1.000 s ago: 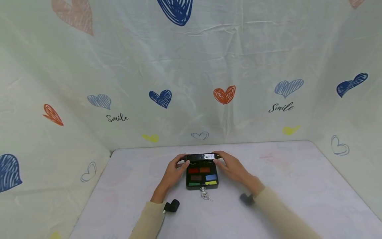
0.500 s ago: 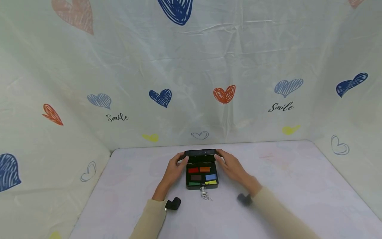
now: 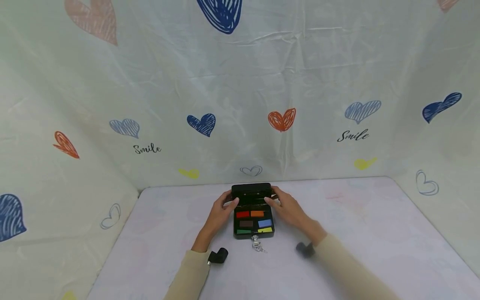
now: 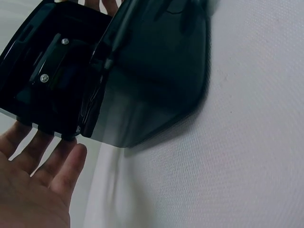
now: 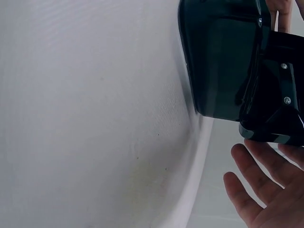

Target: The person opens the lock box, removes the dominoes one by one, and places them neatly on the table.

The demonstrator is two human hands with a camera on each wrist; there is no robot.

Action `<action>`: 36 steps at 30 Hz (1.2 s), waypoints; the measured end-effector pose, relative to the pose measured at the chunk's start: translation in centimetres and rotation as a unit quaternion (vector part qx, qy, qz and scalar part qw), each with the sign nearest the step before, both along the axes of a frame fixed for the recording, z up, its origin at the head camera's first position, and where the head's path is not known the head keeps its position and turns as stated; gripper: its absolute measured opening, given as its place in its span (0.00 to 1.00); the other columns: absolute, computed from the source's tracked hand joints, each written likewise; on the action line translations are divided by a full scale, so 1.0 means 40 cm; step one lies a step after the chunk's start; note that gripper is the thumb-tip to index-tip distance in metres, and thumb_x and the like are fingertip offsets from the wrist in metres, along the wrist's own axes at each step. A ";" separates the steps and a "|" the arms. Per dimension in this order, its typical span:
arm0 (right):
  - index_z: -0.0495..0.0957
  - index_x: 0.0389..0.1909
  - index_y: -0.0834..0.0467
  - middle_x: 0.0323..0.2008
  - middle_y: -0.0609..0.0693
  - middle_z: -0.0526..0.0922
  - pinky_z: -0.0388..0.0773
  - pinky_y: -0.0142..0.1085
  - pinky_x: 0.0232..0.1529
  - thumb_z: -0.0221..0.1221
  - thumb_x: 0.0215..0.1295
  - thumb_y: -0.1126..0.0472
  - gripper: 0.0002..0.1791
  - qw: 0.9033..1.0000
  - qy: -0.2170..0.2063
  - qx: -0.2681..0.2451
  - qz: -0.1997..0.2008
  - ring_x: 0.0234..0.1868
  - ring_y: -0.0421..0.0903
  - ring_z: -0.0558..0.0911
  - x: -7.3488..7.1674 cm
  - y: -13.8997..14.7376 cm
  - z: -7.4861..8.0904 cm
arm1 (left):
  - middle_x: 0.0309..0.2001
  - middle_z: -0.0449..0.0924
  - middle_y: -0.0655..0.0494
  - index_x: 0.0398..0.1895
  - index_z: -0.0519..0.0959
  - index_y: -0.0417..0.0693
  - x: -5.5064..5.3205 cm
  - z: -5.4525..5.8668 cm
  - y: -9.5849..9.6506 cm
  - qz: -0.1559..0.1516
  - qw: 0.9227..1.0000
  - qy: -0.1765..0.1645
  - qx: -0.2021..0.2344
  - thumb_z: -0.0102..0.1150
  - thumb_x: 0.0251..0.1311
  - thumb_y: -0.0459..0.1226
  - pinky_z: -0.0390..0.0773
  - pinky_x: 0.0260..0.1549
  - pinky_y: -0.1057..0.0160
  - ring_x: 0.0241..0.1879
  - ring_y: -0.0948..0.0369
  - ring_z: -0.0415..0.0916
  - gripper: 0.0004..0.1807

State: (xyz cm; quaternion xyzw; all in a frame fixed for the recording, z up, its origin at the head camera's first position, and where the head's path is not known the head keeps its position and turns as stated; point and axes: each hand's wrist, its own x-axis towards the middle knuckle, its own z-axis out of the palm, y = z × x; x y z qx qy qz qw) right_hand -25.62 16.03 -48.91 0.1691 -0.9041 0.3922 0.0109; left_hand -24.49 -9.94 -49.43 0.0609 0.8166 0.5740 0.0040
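A small black cash box (image 3: 235, 233) sits on the table in the head view, its hinged lid (image 3: 251, 189) raised at the back. Inside lie colored blocks: red (image 3: 242, 214), orange (image 3: 257, 213), brown (image 3: 246, 223), blue (image 3: 264, 223), green (image 3: 245, 231) and yellow (image 3: 264, 229). My left hand (image 3: 217, 214) holds the lid's left side, its fingertips along the edge in the left wrist view. At the lid's right side, my right hand (image 3: 294, 210) grips with thumb in front; some fingers stand apart from the edge in the right wrist view. A key ring (image 3: 258, 246) hangs from the front lock.
The white table (image 3: 168, 216) ends at a pale curtain (image 3: 240, 146) printed with hearts close behind the box. More of that curtain rises on the left and right. Black cameras (image 3: 218, 255) are worn at both wrists.
The lid has swung up and back from a lower angle, showing its dark inside. Both hands have moved with it, slightly away from me. The box and blocks have stayed put.
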 end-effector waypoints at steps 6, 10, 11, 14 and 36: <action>0.64 0.78 0.59 0.65 0.61 0.81 0.79 0.61 0.66 0.59 0.80 0.48 0.34 1.000 0.006 0.002 0.009 0.65 0.61 0.80 -0.004 -0.001 -0.003 | 0.72 0.72 0.36 0.79 0.64 0.37 0.001 -0.002 0.005 0.000 1.000 -0.007 -0.001 0.63 0.75 0.44 0.76 0.70 0.42 0.70 0.41 0.72 0.36; 0.63 0.79 0.59 0.66 0.60 0.81 0.80 0.62 0.65 0.61 0.78 0.49 0.35 1.000 0.006 0.003 0.011 0.63 0.61 0.81 -0.005 -0.003 -0.006 | 0.72 0.71 0.35 0.80 0.63 0.37 0.002 -0.005 0.007 0.000 1.000 -0.010 -0.001 0.64 0.74 0.44 0.77 0.69 0.41 0.69 0.40 0.72 0.38; 0.63 0.79 0.60 0.65 0.60 0.81 0.80 0.61 0.64 0.61 0.78 0.50 0.36 1.000 0.006 0.002 0.012 0.63 0.60 0.82 -0.005 -0.003 -0.006 | 0.72 0.71 0.35 0.80 0.63 0.38 0.001 -0.006 0.007 0.001 1.000 -0.014 0.000 0.64 0.74 0.44 0.76 0.69 0.42 0.69 0.40 0.72 0.38; 0.62 0.79 0.60 0.65 0.60 0.81 0.81 0.60 0.64 0.62 0.77 0.51 0.37 1.000 0.004 0.004 0.014 0.62 0.60 0.82 -0.006 -0.004 -0.004 | 0.73 0.70 0.35 0.80 0.62 0.38 0.001 -0.008 0.007 0.000 1.000 -0.015 -0.003 0.65 0.74 0.44 0.77 0.69 0.41 0.69 0.40 0.73 0.39; 0.58 0.80 0.62 0.66 0.63 0.79 0.81 0.60 0.64 0.67 0.72 0.57 0.42 0.999 -0.005 0.012 0.036 0.61 0.61 0.82 -0.017 0.002 -0.007 | 0.76 0.66 0.36 0.83 0.59 0.41 -0.009 -0.017 -0.010 -0.034 0.999 -0.027 0.031 0.70 0.68 0.37 0.74 0.71 0.40 0.73 0.38 0.67 0.44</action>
